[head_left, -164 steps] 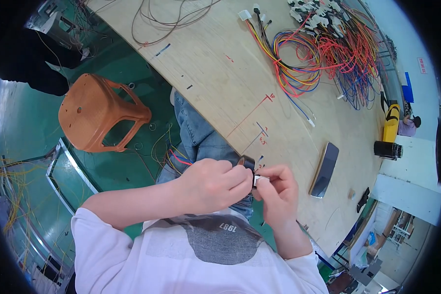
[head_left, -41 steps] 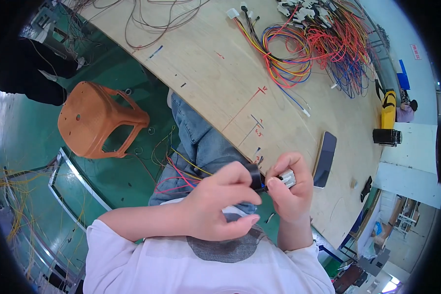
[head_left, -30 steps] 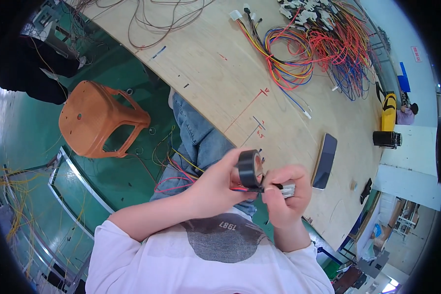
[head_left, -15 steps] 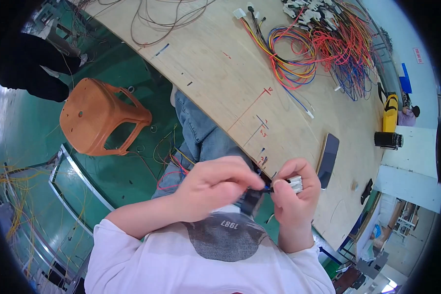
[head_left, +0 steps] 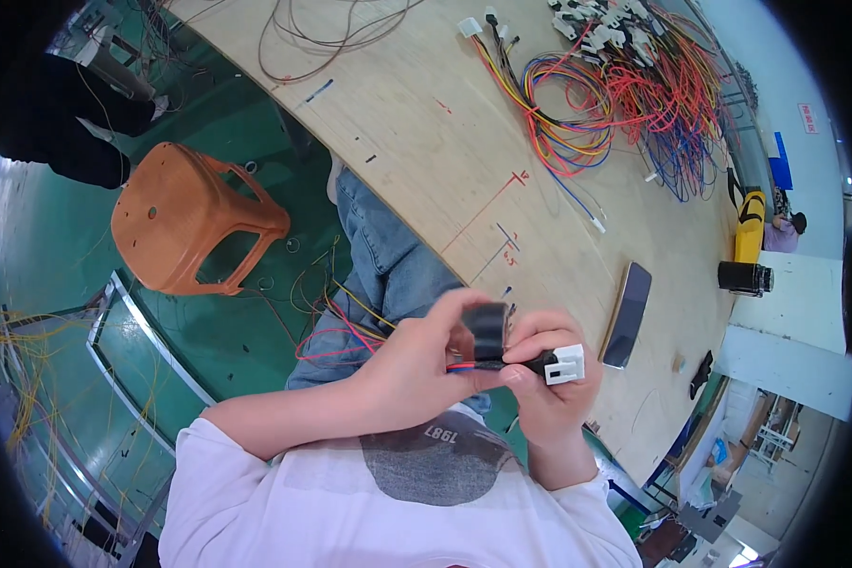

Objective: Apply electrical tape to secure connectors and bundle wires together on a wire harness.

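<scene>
Just in front of my body, my left hand [head_left: 402, 364] curls round a roll of black tape [head_left: 486, 329], somewhat blurred. Red and blue wires [head_left: 460, 366] pass beneath the roll, by the left thumb. My right hand [head_left: 560, 407] pinches the black-wrapped end of this wire harness between thumb and fingers. A white plug connector [head_left: 565, 363] sticks out past the right fingers. The two hands nearly meet at the wrapped section. More red and yellow wires [head_left: 350, 331] trail over my lap on the left.
On the wooden table [head_left: 407, 142] lie a phone [head_left: 628, 314], a coiled wire harness [head_left: 568, 104] and a heap of wires with white connectors [head_left: 667, 85]. An orange stool [head_left: 175, 218] stands left on the green floor. Another person's dark-clothed legs [head_left: 66, 118] show beyond it.
The tape roll has come up into plain view above the wires in my left hand. My right hand has turned and dropped slightly, so the white connector now faces up.
</scene>
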A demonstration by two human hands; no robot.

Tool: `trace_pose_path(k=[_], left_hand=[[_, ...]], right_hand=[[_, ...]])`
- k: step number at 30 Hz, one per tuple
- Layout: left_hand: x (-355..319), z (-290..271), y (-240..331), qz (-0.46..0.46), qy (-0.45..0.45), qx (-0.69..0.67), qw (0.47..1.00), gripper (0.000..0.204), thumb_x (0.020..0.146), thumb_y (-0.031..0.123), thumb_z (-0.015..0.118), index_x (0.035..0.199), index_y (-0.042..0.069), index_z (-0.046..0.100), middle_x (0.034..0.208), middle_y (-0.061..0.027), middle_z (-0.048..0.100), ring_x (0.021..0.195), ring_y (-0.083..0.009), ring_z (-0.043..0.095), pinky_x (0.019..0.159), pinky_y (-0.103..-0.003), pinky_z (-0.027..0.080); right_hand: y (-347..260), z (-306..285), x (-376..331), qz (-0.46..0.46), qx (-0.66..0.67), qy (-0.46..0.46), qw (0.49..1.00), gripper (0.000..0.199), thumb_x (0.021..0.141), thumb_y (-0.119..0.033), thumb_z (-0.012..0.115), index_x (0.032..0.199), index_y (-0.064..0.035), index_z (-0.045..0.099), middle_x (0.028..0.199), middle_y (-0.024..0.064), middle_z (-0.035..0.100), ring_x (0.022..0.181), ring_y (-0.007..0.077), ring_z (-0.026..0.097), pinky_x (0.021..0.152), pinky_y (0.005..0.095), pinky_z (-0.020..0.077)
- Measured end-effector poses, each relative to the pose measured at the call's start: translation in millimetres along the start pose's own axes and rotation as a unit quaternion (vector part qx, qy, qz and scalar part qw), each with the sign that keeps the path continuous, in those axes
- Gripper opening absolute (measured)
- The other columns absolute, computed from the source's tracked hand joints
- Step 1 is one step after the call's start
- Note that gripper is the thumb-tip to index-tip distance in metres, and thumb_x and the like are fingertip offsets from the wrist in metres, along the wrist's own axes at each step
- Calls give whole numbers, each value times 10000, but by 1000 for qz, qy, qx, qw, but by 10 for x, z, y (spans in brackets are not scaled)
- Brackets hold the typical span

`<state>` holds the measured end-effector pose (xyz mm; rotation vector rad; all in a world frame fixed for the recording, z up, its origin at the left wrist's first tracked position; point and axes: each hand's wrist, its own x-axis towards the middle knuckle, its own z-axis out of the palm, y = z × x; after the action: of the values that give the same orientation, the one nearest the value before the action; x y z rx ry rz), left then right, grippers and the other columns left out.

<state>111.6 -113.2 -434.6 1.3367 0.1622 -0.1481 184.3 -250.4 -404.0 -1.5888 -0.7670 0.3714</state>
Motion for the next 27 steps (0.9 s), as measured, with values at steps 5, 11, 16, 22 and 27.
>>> trace_pose_path(k=[5,11,16,22,27], left_hand=[[52,-85,97,-163,-78,-369,912,575,698,80,679,1184,36,375,914,-44,548,709,-91,516,531,-208,407],[-22,-158,24,-20,15,-404,914,476,746,270,641,1089,11,436,877,-107,534,612,-98,446,476,-216,331],[9,-202,-69,209,-60,-85,972,436,701,191,718,1040,42,488,827,-39,442,644,-74,398,519,-196,313],[38,-4,3,43,91,-3,995,573,714,90,677,1183,34,353,829,-89,505,691,-198,538,599,-282,448],[44,-93,115,-105,-3,-441,891,451,766,71,629,1151,36,398,821,-46,514,568,-52,445,443,-174,309]], right_hand=[[91,20,-37,7,43,57,997,142,677,-5,671,784,-18,577,857,101,519,751,144,504,710,257,397],[16,7,-68,71,118,73,988,86,714,-6,618,763,-11,548,849,107,513,709,131,487,637,249,390],[-49,13,-14,127,138,76,979,74,744,23,582,790,6,526,839,140,554,739,161,529,664,272,424],[25,39,-26,50,78,56,994,103,749,23,590,820,5,517,843,145,569,748,164,542,687,267,430],[62,49,-38,37,167,118,978,103,768,-8,581,830,4,500,839,160,549,696,149,520,642,249,422]])
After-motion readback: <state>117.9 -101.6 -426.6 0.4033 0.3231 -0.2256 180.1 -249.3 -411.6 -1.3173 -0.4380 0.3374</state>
